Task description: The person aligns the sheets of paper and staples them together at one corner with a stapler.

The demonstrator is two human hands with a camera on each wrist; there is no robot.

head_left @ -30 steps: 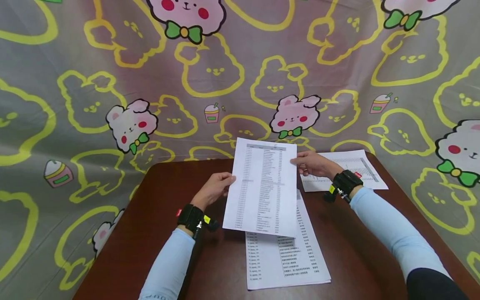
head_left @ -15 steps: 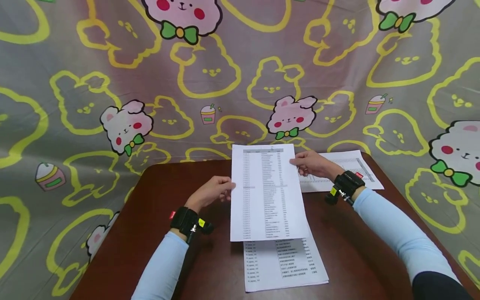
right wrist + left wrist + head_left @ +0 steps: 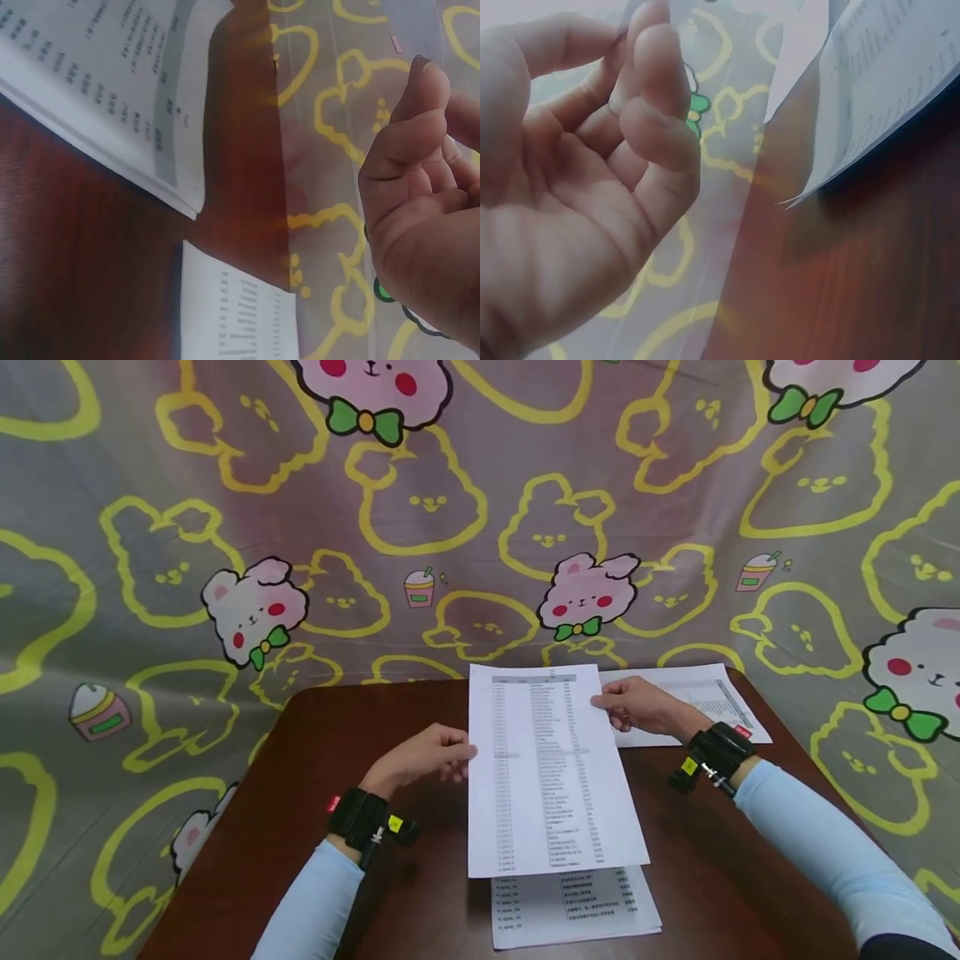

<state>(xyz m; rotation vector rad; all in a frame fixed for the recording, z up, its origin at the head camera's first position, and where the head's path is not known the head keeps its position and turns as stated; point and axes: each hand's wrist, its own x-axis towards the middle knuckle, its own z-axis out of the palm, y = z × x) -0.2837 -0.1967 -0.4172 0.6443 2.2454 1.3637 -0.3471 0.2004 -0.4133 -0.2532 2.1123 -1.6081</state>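
Observation:
A printed sheet of paper (image 3: 551, 777) is held up at the middle of the table in the head view, its rows of text facing me. My left hand (image 3: 427, 755) pinches its left edge between thumb and fingers. Higher up on the opposite edge, my right hand (image 3: 647, 705) pinches it the same way. Below the raised sheet lies a stack of printed papers (image 3: 577, 914), mostly covered by it in the head view. Both wrist views show more of that stack (image 3: 885, 97), with the left hand (image 3: 592, 150) and right hand (image 3: 420, 180) above the table.
Another printed paper (image 3: 705, 693) lies at the table's back right, partly behind the right hand. The dark brown table (image 3: 315, 735) ends at a patterned curtain (image 3: 465, 510). Each wrist carries a black strapped camera (image 3: 365, 822).
The held sheet has come lower and nearer to me, straightening from a slight slant and covering more of the stack. Both hands moved down with it, still pinching its edges.

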